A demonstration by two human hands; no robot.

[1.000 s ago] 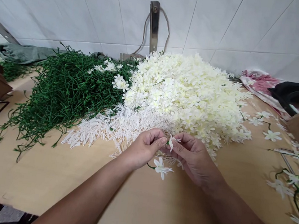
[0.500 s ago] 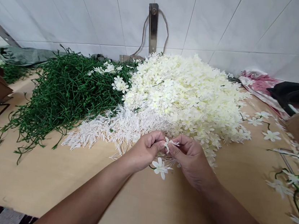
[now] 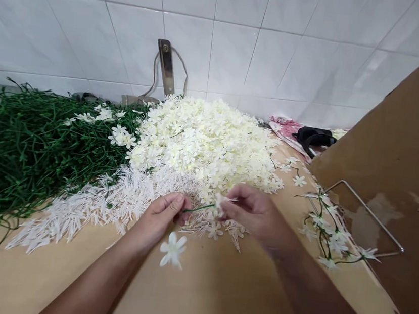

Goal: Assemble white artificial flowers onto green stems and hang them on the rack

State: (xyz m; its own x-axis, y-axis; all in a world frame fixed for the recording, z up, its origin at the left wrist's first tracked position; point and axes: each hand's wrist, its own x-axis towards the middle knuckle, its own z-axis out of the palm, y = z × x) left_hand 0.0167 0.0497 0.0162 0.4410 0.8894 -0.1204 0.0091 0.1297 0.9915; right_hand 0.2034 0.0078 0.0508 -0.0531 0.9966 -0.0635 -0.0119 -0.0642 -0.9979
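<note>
One thin green artificial stem spans the gap between the left hand and the right hand, above a pale wood-coloured bench. The left fingers are closed on one end, thumb pressed over. At the other end sits a small white artificial flower, blurred, pinched by the right fingers. Just below the left hand shows a white six-petalled flower; whether it joins that stem cannot be told. Behind the hands lie a heap of fine white strands and a high mound of creamy-white flowers. Tangled dark green stems fill the left; a brown cardboard panel leans on the right.
</note>
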